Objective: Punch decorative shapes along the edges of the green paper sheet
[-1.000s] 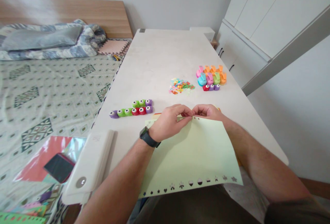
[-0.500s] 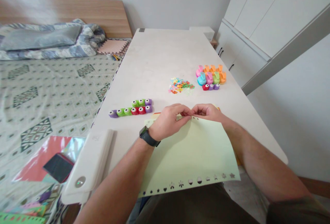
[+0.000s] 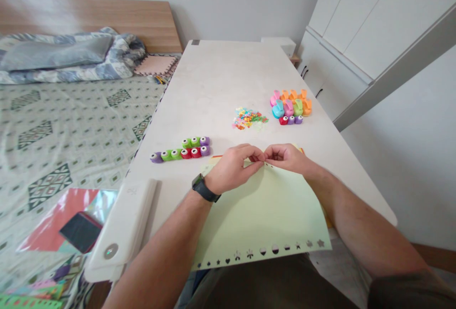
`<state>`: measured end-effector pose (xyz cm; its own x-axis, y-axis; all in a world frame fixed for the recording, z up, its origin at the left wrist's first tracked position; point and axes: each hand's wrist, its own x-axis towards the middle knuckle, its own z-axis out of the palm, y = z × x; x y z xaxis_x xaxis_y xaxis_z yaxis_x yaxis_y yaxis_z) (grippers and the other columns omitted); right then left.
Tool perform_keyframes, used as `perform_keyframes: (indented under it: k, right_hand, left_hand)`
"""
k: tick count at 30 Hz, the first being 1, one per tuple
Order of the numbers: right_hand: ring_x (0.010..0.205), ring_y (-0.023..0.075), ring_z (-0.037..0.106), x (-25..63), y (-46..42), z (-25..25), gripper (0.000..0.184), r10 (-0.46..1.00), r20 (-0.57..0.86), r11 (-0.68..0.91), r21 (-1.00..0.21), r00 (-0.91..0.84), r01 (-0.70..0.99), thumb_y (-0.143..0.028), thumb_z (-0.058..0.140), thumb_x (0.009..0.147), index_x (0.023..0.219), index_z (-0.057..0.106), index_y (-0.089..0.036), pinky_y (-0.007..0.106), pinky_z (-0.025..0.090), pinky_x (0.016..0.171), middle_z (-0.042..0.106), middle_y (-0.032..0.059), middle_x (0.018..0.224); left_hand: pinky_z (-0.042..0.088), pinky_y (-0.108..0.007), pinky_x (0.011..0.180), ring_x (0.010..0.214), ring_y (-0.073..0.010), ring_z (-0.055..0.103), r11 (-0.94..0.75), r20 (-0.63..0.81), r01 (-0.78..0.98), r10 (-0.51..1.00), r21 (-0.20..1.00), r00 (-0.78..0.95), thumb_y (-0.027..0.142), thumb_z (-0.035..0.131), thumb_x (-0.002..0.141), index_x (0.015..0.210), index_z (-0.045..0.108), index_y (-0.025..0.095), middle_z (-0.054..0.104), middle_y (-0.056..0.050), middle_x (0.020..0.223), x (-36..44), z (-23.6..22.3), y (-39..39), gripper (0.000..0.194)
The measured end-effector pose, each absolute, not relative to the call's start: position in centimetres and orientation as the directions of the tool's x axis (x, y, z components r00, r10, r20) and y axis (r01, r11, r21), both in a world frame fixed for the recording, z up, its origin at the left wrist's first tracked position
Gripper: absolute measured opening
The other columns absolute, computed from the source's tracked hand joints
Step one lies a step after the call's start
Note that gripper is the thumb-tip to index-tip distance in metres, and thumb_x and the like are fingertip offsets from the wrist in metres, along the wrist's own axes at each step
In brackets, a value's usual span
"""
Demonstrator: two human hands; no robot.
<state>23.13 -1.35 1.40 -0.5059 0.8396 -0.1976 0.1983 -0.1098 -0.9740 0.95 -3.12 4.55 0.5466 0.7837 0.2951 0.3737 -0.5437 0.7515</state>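
Observation:
A pale green paper sheet lies on the white table in front of me, with small shapes punched along its near edge and a few holes at its far edge. My left hand and my right hand meet at the far edge, both closed together on a small red punch that is mostly hidden by the fingers. A black watch sits on my left wrist. A row of small purple, green and red punches lies just left of my hands.
A pile of coloured paper cut-outs and a cluster of larger pink, orange, blue and green punches lie further back. A white device rests at the table's left near corner. The bed to the left holds coloured sheets.
The green sheet has slid slightly away from me. Both hands stay pinched together at its far edge.

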Motion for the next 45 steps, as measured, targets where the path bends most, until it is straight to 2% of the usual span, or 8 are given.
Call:
perform_keyframes:
  k: [18, 29, 37, 45]
  right_hand:
    - [0.071, 0.0144, 0.06, 23.02, -1.37, 1.92, 0.034, 0.799, -0.235, -0.178, -0.972, -0.553, 0.156, -0.047, 0.079, 0.075, 0.089, 0.07, -0.017, 0.026, 0.045, 0.063, 0.068, 0.002, 0.081]
    - [0.067, 0.0127, 0.06, 23.09, -1.04, 1.49, 0.035, 0.787, -0.252, -0.231, -0.967, -0.562, 0.111, -0.044, 0.083, 0.071, 0.087, 0.069, -0.016, 0.025, 0.045, 0.062, 0.068, 0.0006, 0.078]
    - [0.068, 0.0136, 0.06, 22.82, -1.73, 1.95, 0.037, 0.835, -0.242, -0.231, -0.969, -0.494, 0.084, -0.049, 0.079, 0.074, 0.09, 0.068, -0.017, 0.027, 0.046, 0.063, 0.068, 0.0011, 0.081]
    - [0.067, 0.0134, 0.059, 22.85, -1.74, 2.24, 0.036, 0.831, -0.25, -0.24, -0.967, -0.497, 0.086, -0.047, 0.08, 0.074, 0.089, 0.067, -0.017, 0.026, 0.045, 0.062, 0.066, 0.0006, 0.078]
  left_hand:
    - [0.05, -0.029, 0.08, 0.083, -0.0147, 0.063, -0.567, 0.285, 0.357, 0.75, 0.742, 0.596, 0.02, 0.057, 0.091, 0.094, 0.067, 0.02, 0.068, -0.003, 0.09, 0.83, 4.9, -3.17, 0.011]
    - [0.05, -0.029, 0.08, 0.084, -0.0147, 0.063, -0.576, 0.289, 0.349, 0.739, 0.739, 0.608, 0.019, 0.056, 0.091, 0.096, 0.067, 0.02, 0.068, -0.003, 0.09, 0.84, 4.74, -3.12, 0.011]
    - [0.051, -0.028, 0.079, 0.084, -0.0147, 0.064, -0.511, 0.25, 0.392, 0.797, 0.765, 0.55, 0.021, 0.058, 0.09, 0.095, 0.066, 0.019, 0.069, -0.003, 0.092, 0.95, 4.97, -3.29, 0.009]
    - [0.051, -0.028, 0.077, 0.082, -0.0141, 0.064, -0.497, 0.246, 0.423, 0.818, 0.758, 0.52, 0.023, 0.06, 0.089, 0.092, 0.065, 0.019, 0.07, -0.002, 0.09, 1.02, 4.86, -3.24, 0.008]
